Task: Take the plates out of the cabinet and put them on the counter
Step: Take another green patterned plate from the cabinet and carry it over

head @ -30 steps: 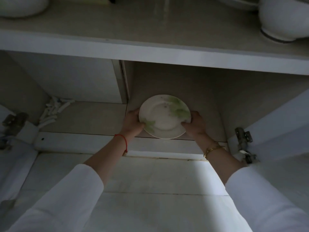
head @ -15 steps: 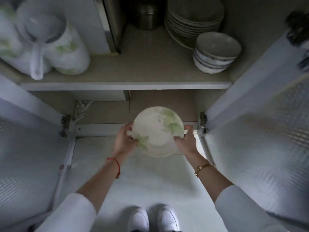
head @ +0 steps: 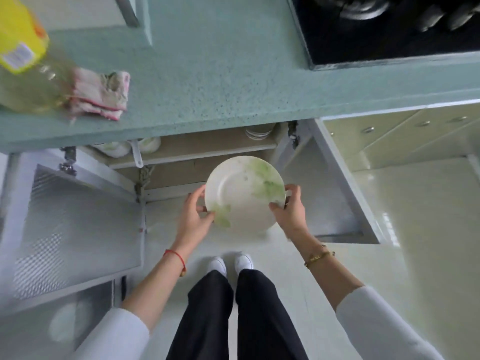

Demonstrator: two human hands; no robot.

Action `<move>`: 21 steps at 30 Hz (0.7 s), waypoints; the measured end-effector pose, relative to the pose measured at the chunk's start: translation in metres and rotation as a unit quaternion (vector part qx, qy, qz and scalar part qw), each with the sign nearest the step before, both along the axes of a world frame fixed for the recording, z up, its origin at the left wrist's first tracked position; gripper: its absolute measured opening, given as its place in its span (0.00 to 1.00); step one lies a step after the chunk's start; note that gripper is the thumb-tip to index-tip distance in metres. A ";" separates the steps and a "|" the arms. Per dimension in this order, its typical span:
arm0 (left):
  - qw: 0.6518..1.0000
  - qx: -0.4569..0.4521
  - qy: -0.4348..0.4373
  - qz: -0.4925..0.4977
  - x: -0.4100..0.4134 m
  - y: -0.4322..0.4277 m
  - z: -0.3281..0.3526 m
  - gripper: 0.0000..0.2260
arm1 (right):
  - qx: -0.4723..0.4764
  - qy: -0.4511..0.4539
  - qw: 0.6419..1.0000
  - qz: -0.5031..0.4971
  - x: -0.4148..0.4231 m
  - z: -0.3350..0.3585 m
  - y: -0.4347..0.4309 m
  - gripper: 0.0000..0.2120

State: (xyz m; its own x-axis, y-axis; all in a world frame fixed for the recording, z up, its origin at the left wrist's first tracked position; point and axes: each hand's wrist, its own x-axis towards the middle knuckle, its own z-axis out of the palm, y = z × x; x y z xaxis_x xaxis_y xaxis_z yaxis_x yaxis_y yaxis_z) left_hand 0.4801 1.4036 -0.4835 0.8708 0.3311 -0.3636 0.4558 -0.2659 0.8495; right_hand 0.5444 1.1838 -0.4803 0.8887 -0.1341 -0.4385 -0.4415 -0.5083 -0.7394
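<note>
A person stands facing the open cabinet (head: pixel 197 154) under the counter (head: pixel 220 81), holding one plate (head: pixel 244 193) in front of them at the middle of the frame. The plate is out of the cabinet, below the counter's front edge and above the floor, tipped slightly with its face up. The left hand (head: pixel 194 216) grips its left rim with the thumb on top near a green leaf print; the right hand (head: pixel 289 207) grips the right rim the same way, fingers curled under.

It looks like glazed ceramic: stiff, smooth, likely a bit slick, and it would break if dropped on that hard floor. I'd judge it light enough for one hand, but opposite edges with thumbs over the lip seems the safest hold, as here.

Inside the cabinet, on the shelf just under the counter edge, a small stack of dishes (head: pixel 258 132) sits toward the right, only its front showing. To the left of it are white vessels with green print (head: pixel 122 148), one with a handle hanging over the shelf edge; how many I can't tell. The lower compartment is mostly hidden behind the plate.

On the counter at upper left, a bottle with a yellow label (head: pixel 23 53) stands touching a crumpled cloth (head: pixel 98 93). A black stovetop (head: pixel 389 29) fills the upper right. The stretch between them is bare, a likely landing spot.
</note>
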 end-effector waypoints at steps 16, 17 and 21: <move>0.961 -0.056 -0.135 -0.236 0.040 -0.082 0.311 0.32 | 0.099 -0.168 0.946 -0.258 -0.074 0.292 -0.107 0.21; 0.956 -0.064 -0.134 -0.255 0.044 -0.096 0.317 0.32 | 0.102 -0.175 0.939 -0.277 -0.081 0.300 -0.119 0.21; 0.927 -0.084 -0.127 -0.344 0.051 -0.167 0.336 0.32 | 0.089 -0.200 0.906 -0.362 -0.115 0.320 -0.173 0.21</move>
State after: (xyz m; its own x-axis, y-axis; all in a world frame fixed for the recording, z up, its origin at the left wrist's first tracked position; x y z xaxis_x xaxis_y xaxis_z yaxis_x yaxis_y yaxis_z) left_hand 0.5314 1.2367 -0.1480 0.9193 -0.3764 -0.1146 0.0077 -0.2740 0.9617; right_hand 0.4299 1.0103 -0.1607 0.6879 -0.7050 -0.1727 -0.2906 -0.0495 -0.9556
